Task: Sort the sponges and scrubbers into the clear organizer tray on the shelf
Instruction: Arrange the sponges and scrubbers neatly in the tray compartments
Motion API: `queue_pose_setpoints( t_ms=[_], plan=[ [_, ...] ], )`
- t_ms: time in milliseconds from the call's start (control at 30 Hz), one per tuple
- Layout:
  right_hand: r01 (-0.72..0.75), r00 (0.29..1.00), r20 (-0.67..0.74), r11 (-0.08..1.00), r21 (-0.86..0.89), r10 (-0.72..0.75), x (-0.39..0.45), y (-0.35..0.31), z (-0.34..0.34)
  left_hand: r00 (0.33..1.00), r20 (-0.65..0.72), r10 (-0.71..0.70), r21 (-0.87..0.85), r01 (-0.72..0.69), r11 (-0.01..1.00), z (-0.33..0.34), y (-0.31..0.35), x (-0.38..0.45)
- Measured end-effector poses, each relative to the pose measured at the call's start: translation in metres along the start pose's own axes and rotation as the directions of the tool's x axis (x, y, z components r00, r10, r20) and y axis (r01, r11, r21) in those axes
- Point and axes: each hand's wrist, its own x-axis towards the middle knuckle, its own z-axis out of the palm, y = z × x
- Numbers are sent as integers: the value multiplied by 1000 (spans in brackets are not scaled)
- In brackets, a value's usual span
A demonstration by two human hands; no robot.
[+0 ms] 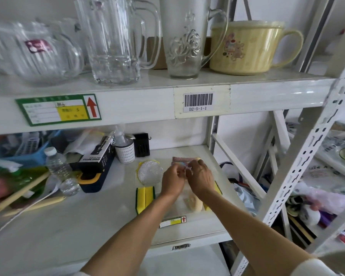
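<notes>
Over the lower shelf (100,222), both hands meet — left hand (172,181) and right hand (201,177) pinching the pink woven scrubber (179,159). Clear tray hard to make out. Best lift it flat, clearing the round scrubber (149,172) — yellow-green sponges (144,199) wait alongside.

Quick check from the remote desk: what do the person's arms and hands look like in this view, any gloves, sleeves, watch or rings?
Both hands are bare, with no gloves: left hand and right hand. The forearms are uncovered up to near the elbows, where light, whitish sleeves show at the bottom edge of the picture. No watch, bracelet or ring is visible on the sides facing the camera; the image is too soft to rule out a thin ring.
</notes>
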Motion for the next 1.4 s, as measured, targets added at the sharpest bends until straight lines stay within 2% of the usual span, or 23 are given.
queue_pose_setpoints(
  t_ms=[133,233,367,500,633,867,1100,1400],
  plan=[
    [23,993,112,988,155,-41,10,-31,15,989,-148,-25,39,31,999,-46,-18,21],
    [64,973,208,985,160,-97,23,-50,27,974,-205,-99,152,132,980,-81,-39,35],
    [125,942,310,991,39,-131,35,-67,39,966,-153,-209,281,245,928,-108,-67,44],
    [96,920,386,994,-52,-69,42,-78,51,977,-37,-210,331,210,920,-110,-78,48],
    [-12,917,397,998,-59,34,44,-82,59,988,-9,-153,349,146,925,-105,-78,52],
    [-69,914,398,997,-25,73,47,-76,67,989,-4,-145,354,137,925,-100,-80,56],
    [-13,930,367,999,49,-6,51,-71,64,982,-20,-187,325,183,928,-97,-84,57],
    [58,925,373,997,45,-70,50,-67,62,981,-70,-180,361,193,912,-95,-78,56]
  ],
)
